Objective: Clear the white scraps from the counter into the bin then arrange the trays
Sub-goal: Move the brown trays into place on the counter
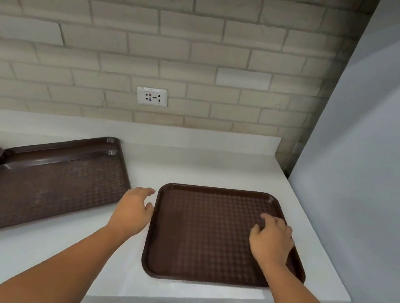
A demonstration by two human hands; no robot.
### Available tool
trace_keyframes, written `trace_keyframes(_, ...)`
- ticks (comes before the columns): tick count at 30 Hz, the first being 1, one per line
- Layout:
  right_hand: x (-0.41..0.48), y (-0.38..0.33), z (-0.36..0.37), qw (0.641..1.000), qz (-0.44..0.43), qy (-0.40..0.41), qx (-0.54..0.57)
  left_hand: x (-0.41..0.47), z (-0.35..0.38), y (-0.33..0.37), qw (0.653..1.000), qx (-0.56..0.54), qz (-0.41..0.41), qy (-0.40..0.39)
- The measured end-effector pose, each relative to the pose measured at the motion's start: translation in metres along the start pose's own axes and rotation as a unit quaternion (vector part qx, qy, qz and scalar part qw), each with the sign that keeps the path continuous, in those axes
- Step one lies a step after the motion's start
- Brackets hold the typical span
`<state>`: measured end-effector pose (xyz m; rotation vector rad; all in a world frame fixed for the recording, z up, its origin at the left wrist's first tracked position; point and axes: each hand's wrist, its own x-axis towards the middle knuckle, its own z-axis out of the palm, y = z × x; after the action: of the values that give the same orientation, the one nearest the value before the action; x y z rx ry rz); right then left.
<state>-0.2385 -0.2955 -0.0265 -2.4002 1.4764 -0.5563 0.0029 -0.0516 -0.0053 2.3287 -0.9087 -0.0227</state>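
1. Head view: left hand (134, 209) beside near tray's (199, 242) left rim, fingers loose, empty.
2. Right hand (272, 237) above that tray's right side, fingers half-curled, gripping nothing.
3. Tray: brown textured plastic, rounded corners, flat on white counter (192, 160); stacked trays (48, 188) to its left.

No readable text, brand or number anywhere. Wall socket (152, 96), 12 o'clock in view: tiny marks on plate, too blurred to read.

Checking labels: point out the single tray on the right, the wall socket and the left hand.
single tray (206, 232), head view, bare patterned floor
wall socket (152, 96), head view, middle of the faceplate
left hand (134, 209), head view, back of the hand
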Motion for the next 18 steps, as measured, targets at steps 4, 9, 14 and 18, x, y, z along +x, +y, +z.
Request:
trace_keyframes(4, -0.002, -0.082, 0.015, 0.990, -0.114, -0.032, 0.075, 0.005, -0.041, -0.015, 0.998, 0.016, 0.023, 0.047)
trace_keyframes(9, -0.018, -0.176, 0.043, 0.961, -0.209, -0.090, 0.160, 0.005, -0.095, -0.072, 0.996, 0.043, 0.008, 0.077)
trace_keyframes(14, -0.037, -0.253, 0.077, 0.945, -0.237, -0.143, 0.176, 0.002, -0.148, -0.155, 0.992, 0.049, -0.063, 0.093)
trace_keyframes(18, -0.051, -0.301, 0.111, 0.942, -0.243, -0.175, 0.154, -0.002, -0.183, -0.226, 0.986, 0.082, -0.120, 0.084)
